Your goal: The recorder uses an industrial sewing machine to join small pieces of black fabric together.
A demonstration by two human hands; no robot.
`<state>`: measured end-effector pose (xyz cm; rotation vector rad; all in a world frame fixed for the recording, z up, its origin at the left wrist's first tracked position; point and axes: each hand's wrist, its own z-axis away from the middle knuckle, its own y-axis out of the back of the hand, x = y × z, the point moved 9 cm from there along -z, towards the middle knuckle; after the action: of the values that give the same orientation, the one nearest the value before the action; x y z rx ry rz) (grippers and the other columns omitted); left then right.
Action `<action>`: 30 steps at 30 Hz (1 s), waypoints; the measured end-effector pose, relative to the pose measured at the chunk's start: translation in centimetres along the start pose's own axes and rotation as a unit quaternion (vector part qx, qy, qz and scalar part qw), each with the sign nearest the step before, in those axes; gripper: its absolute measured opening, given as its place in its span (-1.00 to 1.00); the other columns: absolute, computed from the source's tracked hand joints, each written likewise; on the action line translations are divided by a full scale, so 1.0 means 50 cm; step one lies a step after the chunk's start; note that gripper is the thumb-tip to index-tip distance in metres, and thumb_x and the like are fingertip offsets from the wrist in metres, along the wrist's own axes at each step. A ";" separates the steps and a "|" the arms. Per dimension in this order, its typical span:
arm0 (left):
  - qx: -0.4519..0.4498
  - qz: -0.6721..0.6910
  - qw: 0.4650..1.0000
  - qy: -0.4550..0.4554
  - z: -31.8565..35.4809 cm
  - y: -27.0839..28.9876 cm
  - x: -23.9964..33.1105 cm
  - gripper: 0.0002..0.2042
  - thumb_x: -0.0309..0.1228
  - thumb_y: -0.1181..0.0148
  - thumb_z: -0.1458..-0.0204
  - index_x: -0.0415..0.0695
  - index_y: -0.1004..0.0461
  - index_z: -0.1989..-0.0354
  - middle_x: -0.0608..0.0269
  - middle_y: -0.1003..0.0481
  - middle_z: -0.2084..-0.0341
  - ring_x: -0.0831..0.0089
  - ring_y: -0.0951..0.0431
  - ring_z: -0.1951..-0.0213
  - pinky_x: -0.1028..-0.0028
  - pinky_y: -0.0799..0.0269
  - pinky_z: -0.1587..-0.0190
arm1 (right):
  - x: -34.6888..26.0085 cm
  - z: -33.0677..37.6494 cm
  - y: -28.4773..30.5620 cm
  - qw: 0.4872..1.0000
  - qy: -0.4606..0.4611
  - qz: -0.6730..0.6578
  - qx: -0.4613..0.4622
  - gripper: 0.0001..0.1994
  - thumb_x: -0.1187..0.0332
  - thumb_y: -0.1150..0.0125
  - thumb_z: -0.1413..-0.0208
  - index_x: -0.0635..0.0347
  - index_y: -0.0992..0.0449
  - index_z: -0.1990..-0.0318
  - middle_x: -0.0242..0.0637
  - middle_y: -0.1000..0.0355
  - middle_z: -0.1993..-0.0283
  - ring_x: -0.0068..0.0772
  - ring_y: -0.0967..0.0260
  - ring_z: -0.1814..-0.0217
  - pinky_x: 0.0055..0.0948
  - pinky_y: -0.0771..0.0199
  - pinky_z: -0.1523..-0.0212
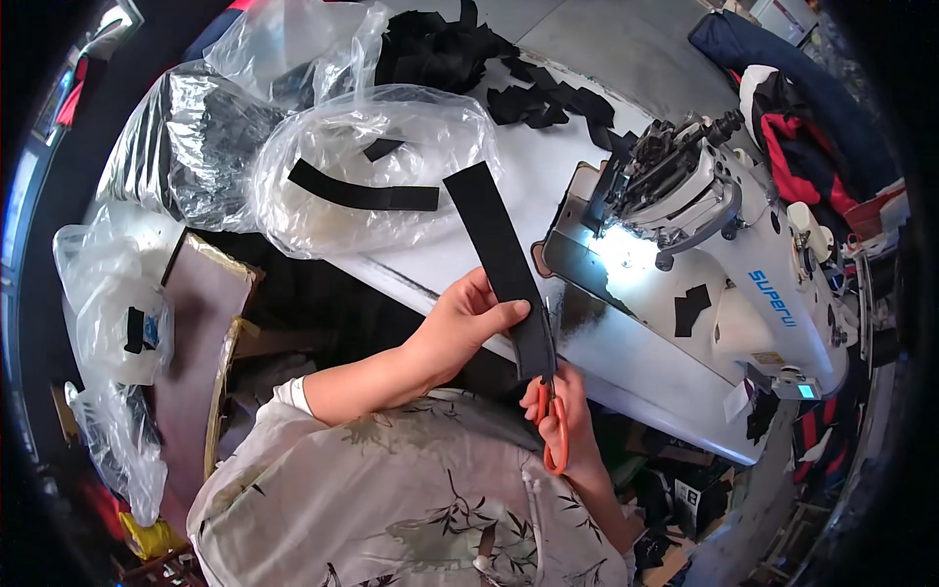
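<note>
My left hand [469, 311] pinches a long black fabric strip [489, 230] near its lower part, thumb on top. The strip stands up and away from me, its far end over the table edge of a clear plastic bag. In my right hand [575, 406] are orange-handled scissors [554, 430], fingers through the loops. Their blades point up along the right edge at the strip's lower end; whether they are cutting cannot be made out. Another black strip [367, 191] lies curved on the clear plastic bag [284, 220], with a small black piece [382, 149] behind it.
To the right stands a white sewing machine [738, 274] with its lamp lit, a black scrap [693, 311] on its bed. Black fabric pieces [430, 49] are heaped at the back of the white table [548, 161]. Plastic-wrapped bundles [201, 127] and a brown board [201, 323] are at left.
</note>
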<state>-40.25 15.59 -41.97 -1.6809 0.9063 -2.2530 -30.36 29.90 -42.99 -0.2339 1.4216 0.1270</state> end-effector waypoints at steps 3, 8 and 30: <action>-0.015 0.018 0.999 -0.034 0.004 -0.010 0.010 -0.76 -0.57 -0.25 -0.16 -0.16 -0.46 0.01 0.37 -0.59 0.16 0.58 -0.56 0.12 0.44 -0.48 -0.04 | -0.006 -0.003 -0.003 0.999 -0.007 0.034 -0.006 -0.27 0.29 -0.38 -0.14 0.26 -0.11 -0.38 -0.39 -0.32 0.23 -0.58 -0.28 0.20 -0.57 -0.33 0.11; -0.014 0.006 0.998 -0.059 0.006 -0.001 0.005 -0.74 -0.57 -0.26 -0.15 -0.17 -0.45 -0.01 0.35 -0.58 0.14 0.58 -0.56 0.11 0.43 -0.49 -0.04 | -0.061 -0.008 -0.010 0.994 0.043 0.095 0.032 -0.42 0.46 -0.32 -0.16 0.35 -0.24 -0.30 -0.44 -0.32 0.25 -0.64 -0.27 0.25 -0.61 -0.32 0.16; -0.008 -0.013 0.997 -0.081 0.016 0.020 0.009 -0.70 -0.57 -0.25 -0.17 -0.16 -0.38 -0.05 0.32 -0.57 0.11 0.56 -0.55 0.08 0.49 -0.49 0.02 | -0.017 0.020 0.051 0.979 -0.015 -0.026 0.201 -0.49 0.39 -0.15 -0.25 0.32 -0.23 -0.32 -0.44 -0.31 0.36 -0.67 -0.28 0.43 -0.67 -0.35 0.39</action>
<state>-39.87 14.26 -42.05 -1.8600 0.8718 -2.0943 -30.08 32.65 -42.24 0.0643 1.3779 -0.1987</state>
